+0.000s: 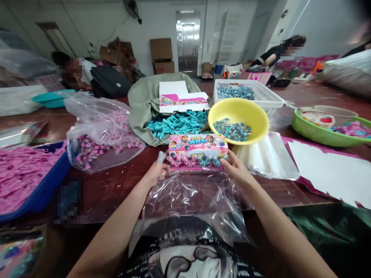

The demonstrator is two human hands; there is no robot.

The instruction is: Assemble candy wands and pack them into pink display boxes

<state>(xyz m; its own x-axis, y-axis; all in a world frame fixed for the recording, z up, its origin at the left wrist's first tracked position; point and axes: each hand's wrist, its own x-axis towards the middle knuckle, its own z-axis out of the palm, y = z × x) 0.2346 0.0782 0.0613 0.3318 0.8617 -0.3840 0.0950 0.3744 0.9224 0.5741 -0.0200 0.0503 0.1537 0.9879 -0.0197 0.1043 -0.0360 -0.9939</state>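
A pink display box with printed cartoon figures stands at the table's middle, small pink and teal toys along its front. My left hand is at the box's left end, fingers curled, with a pale wrap on one finger. At the right end, my right hand grips the box between thumb and fingers. A clear plastic bag spreads from the box toward my body, its mouth near both hands. Behind the box lie teal plastic pieces in a grey-green sack, with a white and pink carton on top.
A yellow bowl and white basket hold small blue parts. Flat clear bags and white card lie right, near a green basin. Left are a bag of pink parts and a blue tray. People bend over farther off.
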